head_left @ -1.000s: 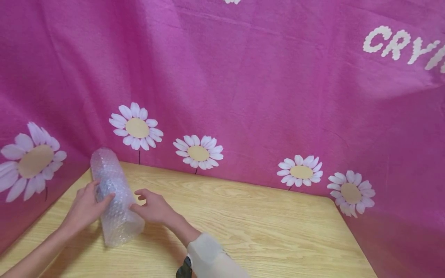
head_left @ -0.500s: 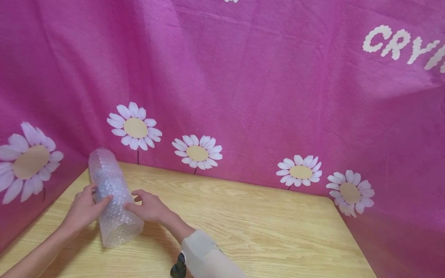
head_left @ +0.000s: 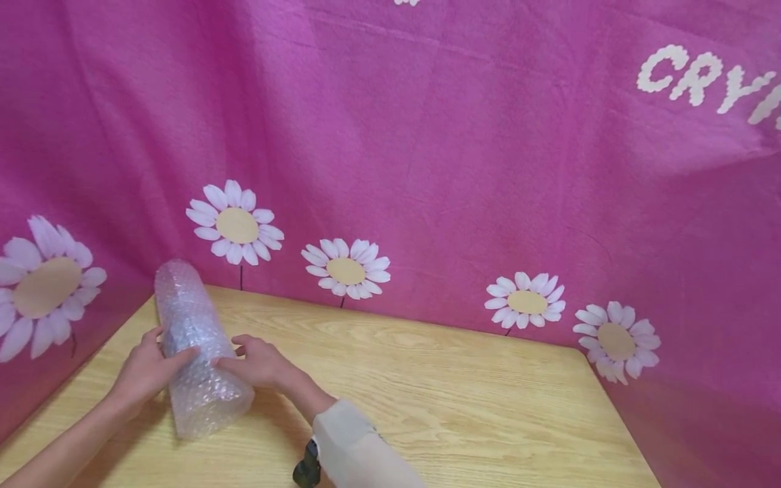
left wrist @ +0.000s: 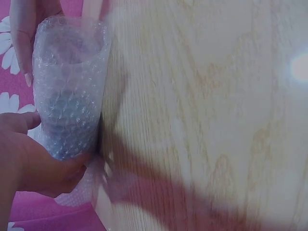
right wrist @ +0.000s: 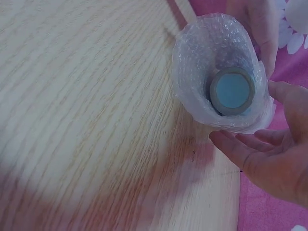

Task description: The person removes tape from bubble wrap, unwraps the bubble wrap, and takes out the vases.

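Observation:
A tube of clear bubble wrap [head_left: 186,305] lies slantwise on the wooden table [head_left: 427,393], near its left back corner. Inside, a round thing shows a pale blue end with a grey rim [right wrist: 232,90] through the tube's open near end. My left hand [head_left: 142,371] holds the wrap from the left, thumb on top and fingers down its side. From the right, my right hand [head_left: 259,366] grips it, thumb laid over the top, fingers bent along the far side. In the right wrist view those fingertips [right wrist: 222,139] lie right at the wrap's edge.
A pink cloth [head_left: 427,169] printed with white daisies hangs behind the table and along both sides. White letters [head_left: 702,78] show at its upper right. Something small and dark [head_left: 307,464] sits under the light right sleeve [head_left: 360,440].
My right hand has shifted a little left, its thumb reaching further over the bubble wrap. The left hand has moved slightly left and down, still on the tube. The wrap has barely moved.

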### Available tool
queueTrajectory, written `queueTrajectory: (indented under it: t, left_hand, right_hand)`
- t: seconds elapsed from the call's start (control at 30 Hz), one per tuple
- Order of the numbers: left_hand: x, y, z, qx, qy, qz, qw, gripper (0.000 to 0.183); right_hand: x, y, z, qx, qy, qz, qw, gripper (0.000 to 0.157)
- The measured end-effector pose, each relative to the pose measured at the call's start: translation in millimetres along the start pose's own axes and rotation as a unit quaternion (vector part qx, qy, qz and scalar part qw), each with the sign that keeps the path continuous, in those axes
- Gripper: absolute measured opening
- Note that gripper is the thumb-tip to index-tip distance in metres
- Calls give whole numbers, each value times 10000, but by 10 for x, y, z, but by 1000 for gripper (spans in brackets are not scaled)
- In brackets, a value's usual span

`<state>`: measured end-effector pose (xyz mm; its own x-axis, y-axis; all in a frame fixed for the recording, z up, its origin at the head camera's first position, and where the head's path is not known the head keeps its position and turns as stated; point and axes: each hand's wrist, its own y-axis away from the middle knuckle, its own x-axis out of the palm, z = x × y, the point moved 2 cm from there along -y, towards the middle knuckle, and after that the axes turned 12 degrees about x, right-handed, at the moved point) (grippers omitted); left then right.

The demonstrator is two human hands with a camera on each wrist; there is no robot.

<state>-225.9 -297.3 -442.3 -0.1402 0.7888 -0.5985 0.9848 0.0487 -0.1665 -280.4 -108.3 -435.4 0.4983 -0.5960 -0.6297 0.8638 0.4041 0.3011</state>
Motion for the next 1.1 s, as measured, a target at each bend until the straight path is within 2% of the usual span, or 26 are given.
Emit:
queueTrajectory:
  t: [0.2, 0.47, 0.8, 1.1]
  left_hand:
    - [0, -19, 5, -101, 26, -103, 9999, 88]
    - [-15, -60, 43, -770, 591, 175, 9951, 95]
    - [-5, -106, 69, -1018, 1276, 300, 9861, 94]
    - [5, -64, 78, -1101, 1801, 78, 9774, 95]
  right_hand:
    - [42, -65, 6, 9, 98, 29, 9999, 58]
    - [58, -122, 21, 69, 73, 164, 9998, 65]
    - [18, -152, 26, 110, -488, 646, 9967, 65]
    - [33, -157, 16, 108, -776, 681, 9946, 63]
